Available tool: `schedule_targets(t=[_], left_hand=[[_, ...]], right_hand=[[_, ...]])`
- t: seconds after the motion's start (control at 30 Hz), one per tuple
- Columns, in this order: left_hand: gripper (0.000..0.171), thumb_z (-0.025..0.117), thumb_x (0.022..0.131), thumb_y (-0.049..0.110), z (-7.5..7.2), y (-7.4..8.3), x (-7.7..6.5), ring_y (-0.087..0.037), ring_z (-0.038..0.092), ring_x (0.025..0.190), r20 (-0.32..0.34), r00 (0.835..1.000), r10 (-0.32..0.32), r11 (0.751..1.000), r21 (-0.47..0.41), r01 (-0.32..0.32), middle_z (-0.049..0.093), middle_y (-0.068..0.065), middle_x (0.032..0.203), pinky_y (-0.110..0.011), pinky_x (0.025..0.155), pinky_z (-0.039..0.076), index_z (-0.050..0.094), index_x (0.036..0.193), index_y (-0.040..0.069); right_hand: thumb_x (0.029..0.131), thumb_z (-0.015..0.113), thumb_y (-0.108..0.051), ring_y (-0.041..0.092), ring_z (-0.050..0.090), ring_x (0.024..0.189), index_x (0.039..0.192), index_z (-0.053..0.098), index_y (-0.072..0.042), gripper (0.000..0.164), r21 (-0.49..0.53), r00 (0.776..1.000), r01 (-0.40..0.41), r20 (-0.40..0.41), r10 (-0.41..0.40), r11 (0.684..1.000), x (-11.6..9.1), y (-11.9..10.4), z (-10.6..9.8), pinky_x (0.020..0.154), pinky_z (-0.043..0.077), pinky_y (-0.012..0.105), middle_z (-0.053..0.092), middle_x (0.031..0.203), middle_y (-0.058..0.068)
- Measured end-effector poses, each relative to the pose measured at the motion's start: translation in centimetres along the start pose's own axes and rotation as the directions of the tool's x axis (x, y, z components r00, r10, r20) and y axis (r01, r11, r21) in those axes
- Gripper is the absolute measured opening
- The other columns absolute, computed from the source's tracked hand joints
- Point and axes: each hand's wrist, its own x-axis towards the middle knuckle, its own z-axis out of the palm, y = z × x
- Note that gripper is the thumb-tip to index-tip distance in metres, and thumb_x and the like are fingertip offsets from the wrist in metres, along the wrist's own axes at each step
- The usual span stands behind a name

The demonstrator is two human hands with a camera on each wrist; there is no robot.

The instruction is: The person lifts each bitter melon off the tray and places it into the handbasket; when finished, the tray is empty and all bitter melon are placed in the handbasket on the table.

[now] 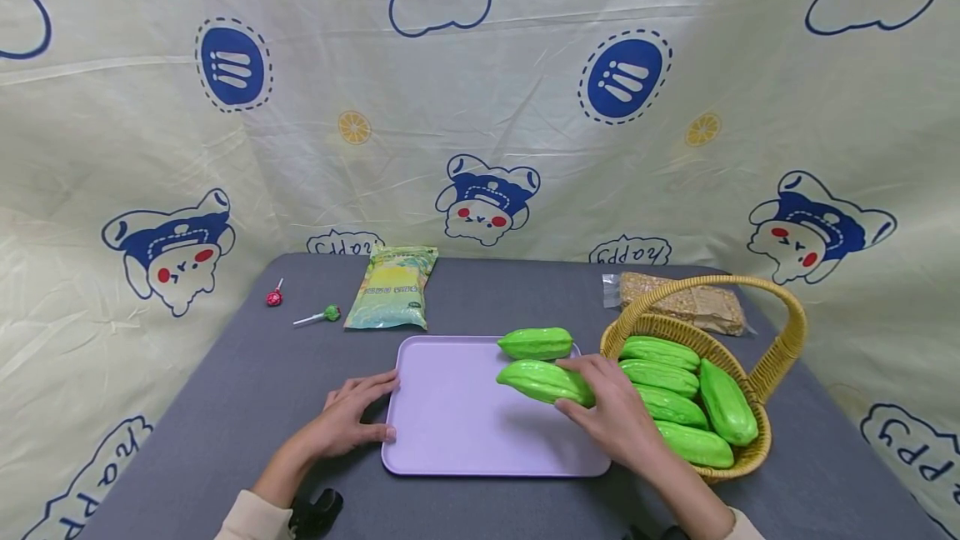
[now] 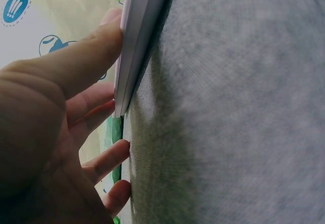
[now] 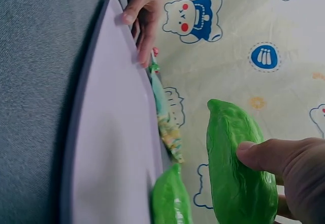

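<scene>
My right hand point(image 1: 618, 411) pinches a glossy green ridged gourd point(image 1: 542, 380) between thumb and fingers, holding it above the right part of a lilac tray point(image 1: 457, 415). In the right wrist view, this gourd point(image 3: 236, 158) hangs apart from the tray, its pointed tip free. A second green gourd point(image 1: 536, 343) lies on the tray's far right corner. At the tray's left edge, my left hand point(image 1: 352, 417) touches the rim with thumb and fingertips, its fingers fairly straight. Beside my right forearm stands a woven basket point(image 1: 759, 448) with several more gourds point(image 1: 663, 377).
A green-yellow snack bag point(image 1: 390, 288) lies behind the tray. Two lollipops, one red point(image 1: 274, 297) and one green point(image 1: 331, 313), are at the far left. Behind the basket is a clear packet of brown grains point(image 1: 678, 300). The basket's tall handle point(image 1: 787, 340) arches over its right side.
</scene>
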Motion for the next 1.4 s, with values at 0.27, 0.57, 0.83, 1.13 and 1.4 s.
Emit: schedule_targets(t=[0.27, 0.57, 0.83, 1.13, 1.4], left_hand=[[0.076, 0.073, 0.077, 0.044, -0.1, 0.0, 0.0, -0.031, 0.032, 0.132, 0.004, 1.0, -0.002, 1.0, 0.003, 0.002, 0.036, -0.002, 0.152, -0.055, 0.095, 0.021, 0.045, 0.141, 0.014], [0.077, 0.073, 0.077, 0.045, -0.1, 0.0, 0.0, -0.031, 0.032, 0.132, 0.003, 1.0, 0.0, 1.0, 0.008, 0.0, 0.036, -0.002, 0.152, -0.055, 0.095, 0.022, 0.045, 0.141, 0.013], [0.077, 0.072, 0.077, 0.045, -0.1, -0.1, 0.0, -0.032, 0.033, 0.131, 0.007, 1.0, 0.016, 1.0, 0.012, -0.016, 0.036, -0.004, 0.152, -0.055, 0.094, 0.022, 0.044, 0.141, 0.013], [0.077, 0.072, 0.078, 0.045, -0.1, -0.1, 0.0, -0.032, 0.033, 0.132, 0.007, 1.0, 0.014, 1.0, 0.013, -0.014, 0.035, -0.004, 0.152, -0.056, 0.094, 0.022, 0.044, 0.142, 0.013], [0.076, 0.072, 0.078, 0.044, -0.1, 0.1, -0.1, -0.032, 0.032, 0.132, 0.007, 1.0, 0.0, 1.0, 0.009, 0.0, 0.035, -0.003, 0.153, -0.056, 0.095, 0.021, 0.044, 0.142, 0.014]], right_hand=[[0.069, 0.082, -0.015, 0.019, 0.054, 0.101, 0.115, 0.064, -0.015, 0.049, -0.019, 1.0, 0.011, -0.009, -0.012, 1.0, -0.5, 0.2, -2.3, 0.08, 0.045, 0.042, 0.063, 0.11, 0.002], [0.069, 0.082, -0.016, 0.02, 0.053, 0.104, 0.116, 0.064, -0.014, 0.05, -0.075, 1.0, -0.001, -0.028, -0.001, 0.997, -1.4, 1.2, -4.7, 0.084, 0.042, 0.042, 0.063, 0.112, 0.003], [0.066, 0.083, -0.014, 0.023, 0.052, 0.1, 0.114, 0.064, -0.011, 0.052, -0.117, 0.999, -0.011, -0.043, 0.006, 0.993, -2.4, 2.8, -6.4, 0.081, 0.038, 0.038, 0.063, 0.113, 0.009], [0.072, 0.08, -0.017, 0.034, 0.051, 0.104, 0.117, 0.061, -0.01, 0.049, -0.132, 0.993, -0.114, 0.026, 0.118, 0.985, -3.3, 4.8, -8.7, 0.079, 0.041, 0.056, 0.061, 0.113, 0.015], [0.075, 0.078, -0.018, 0.037, 0.051, 0.102, 0.117, 0.061, -0.006, 0.047, -0.125, 0.993, -0.114, 0.017, 0.117, 0.986, -3.6, 6.9, -9.7, 0.083, 0.036, 0.059, 0.061, 0.112, 0.018]])
